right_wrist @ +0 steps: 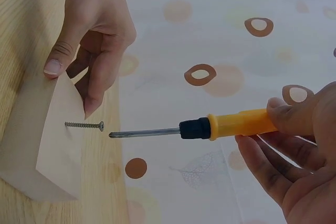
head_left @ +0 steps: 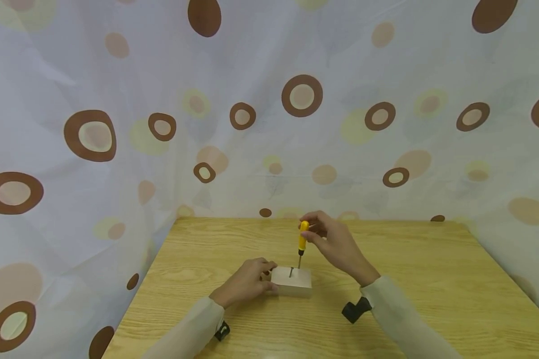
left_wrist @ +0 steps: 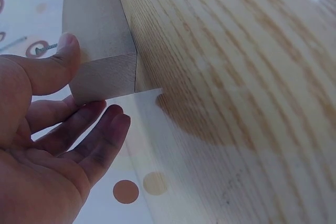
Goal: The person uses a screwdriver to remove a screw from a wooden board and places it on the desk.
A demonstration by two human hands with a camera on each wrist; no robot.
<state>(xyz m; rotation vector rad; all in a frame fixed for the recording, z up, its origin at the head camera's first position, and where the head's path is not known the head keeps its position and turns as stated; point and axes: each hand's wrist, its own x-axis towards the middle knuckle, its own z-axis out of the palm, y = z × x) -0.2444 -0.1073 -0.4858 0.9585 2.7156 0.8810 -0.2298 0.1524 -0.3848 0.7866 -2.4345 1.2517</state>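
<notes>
A pale wooden block (head_left: 292,289) lies on the table, and a metal screw (right_wrist: 84,125) stands up out of its top face with most of its thread showing. My left hand (head_left: 246,283) holds the block's left end between thumb and fingers. My right hand (head_left: 337,245) grips the yellow handle of a screwdriver (right_wrist: 241,124) with thumb and fingertips. The screwdriver points down at the block. In the right wrist view, its tip (right_wrist: 112,135) is a small gap away from the screw head. The left wrist view shows the left thumb (left_wrist: 67,59) against the block's edge.
The wood-grain table (head_left: 413,284) extends to both sides of the block. Behind it and at the sides hangs a white curtain (head_left: 260,60) with brown and beige circles. A black strap mount (head_left: 356,309) sits at the right wrist, and a similar one (head_left: 222,330) at the left.
</notes>
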